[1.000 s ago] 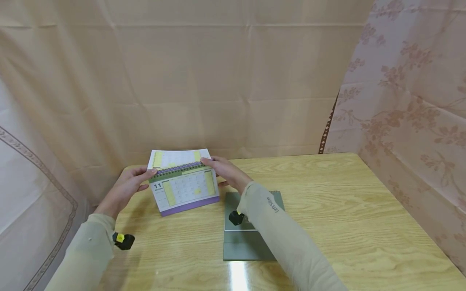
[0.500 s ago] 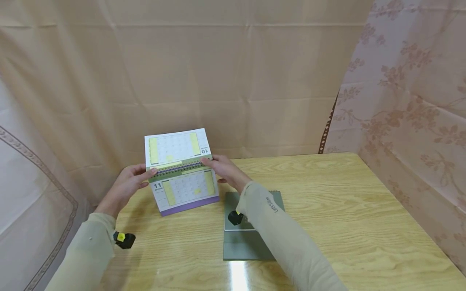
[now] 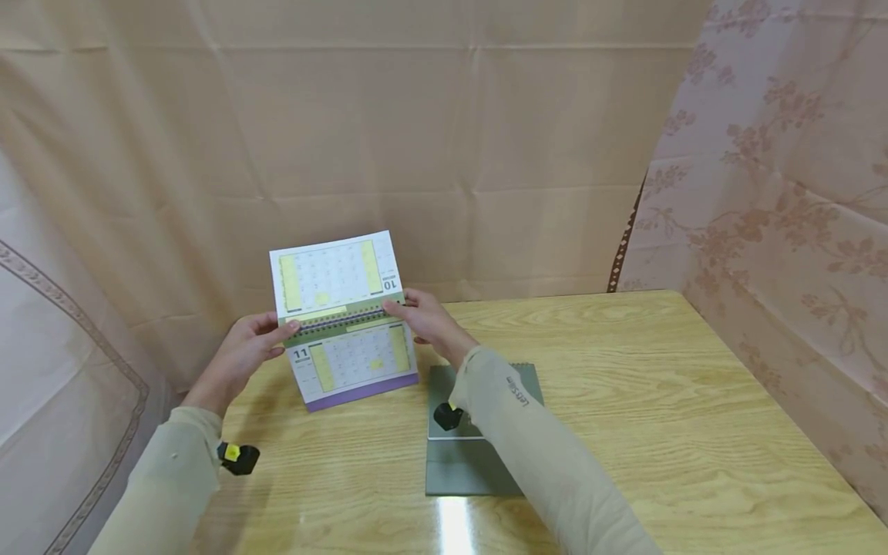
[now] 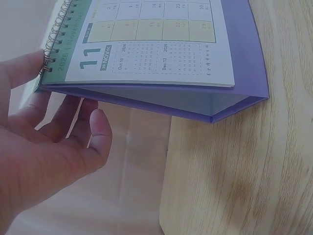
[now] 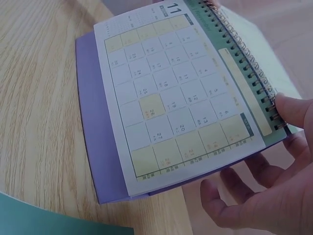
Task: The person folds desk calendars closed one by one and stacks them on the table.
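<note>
A spiral-bound desk calendar [image 3: 357,358] with a purple stand is held at the left of the table, its November page facing the head camera. Above the coil, the October page [image 3: 333,270] stands upside down, tilted back. My left hand [image 3: 246,351] pinches the coil's left end, thumb on top; in the left wrist view its other fingers [image 4: 100,129] curl loosely behind the stand. At the coil's right end my right hand [image 3: 433,324] pinches likewise, its thumb [image 5: 293,110] on the binding. The stand's lower edge is near the tabletop; whether it touches I cannot tell.
A dark green spiral calendar or notebook [image 3: 468,470] lies on the wooden table [image 3: 624,401] under my right forearm. A beige curtain [image 3: 444,154] hangs behind the table, and a flowered one [image 3: 777,169] hangs at the right.
The October page has swung up and back from lying low behind the coil, showing more of itself. Both hands keep their hold on the binding and have barely moved.
</note>
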The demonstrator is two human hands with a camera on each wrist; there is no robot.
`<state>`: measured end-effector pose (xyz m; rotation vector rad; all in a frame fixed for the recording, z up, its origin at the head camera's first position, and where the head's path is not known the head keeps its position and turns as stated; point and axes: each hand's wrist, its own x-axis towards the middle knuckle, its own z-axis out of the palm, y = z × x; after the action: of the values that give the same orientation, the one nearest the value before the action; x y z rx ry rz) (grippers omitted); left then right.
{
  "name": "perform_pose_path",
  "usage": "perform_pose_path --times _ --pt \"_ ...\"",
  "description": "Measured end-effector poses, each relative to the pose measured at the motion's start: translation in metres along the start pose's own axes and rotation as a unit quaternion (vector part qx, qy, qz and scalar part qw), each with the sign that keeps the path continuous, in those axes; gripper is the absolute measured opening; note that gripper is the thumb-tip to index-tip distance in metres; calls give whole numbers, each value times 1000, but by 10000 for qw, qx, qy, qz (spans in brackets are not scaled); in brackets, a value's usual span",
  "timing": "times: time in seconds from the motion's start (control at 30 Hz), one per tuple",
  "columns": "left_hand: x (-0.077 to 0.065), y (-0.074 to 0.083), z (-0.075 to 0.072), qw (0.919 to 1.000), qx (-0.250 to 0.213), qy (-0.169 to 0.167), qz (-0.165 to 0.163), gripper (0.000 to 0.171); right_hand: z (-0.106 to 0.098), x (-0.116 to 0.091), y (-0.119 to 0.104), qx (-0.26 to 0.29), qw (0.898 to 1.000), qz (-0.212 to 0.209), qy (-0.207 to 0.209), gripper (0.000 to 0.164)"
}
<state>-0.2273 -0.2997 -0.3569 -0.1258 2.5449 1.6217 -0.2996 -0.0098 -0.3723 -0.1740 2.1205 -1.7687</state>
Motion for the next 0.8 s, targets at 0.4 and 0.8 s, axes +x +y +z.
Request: perform_pose_path --times 0.4,0.8 --pt "-5 -4 3 9999 -106 110 32 63 -5 0 7 6 9999 -37 -153 31" --pt "2 -11 1 9994 -191 237 179 61 -5 3 10 206 9997 -58 -83 31"
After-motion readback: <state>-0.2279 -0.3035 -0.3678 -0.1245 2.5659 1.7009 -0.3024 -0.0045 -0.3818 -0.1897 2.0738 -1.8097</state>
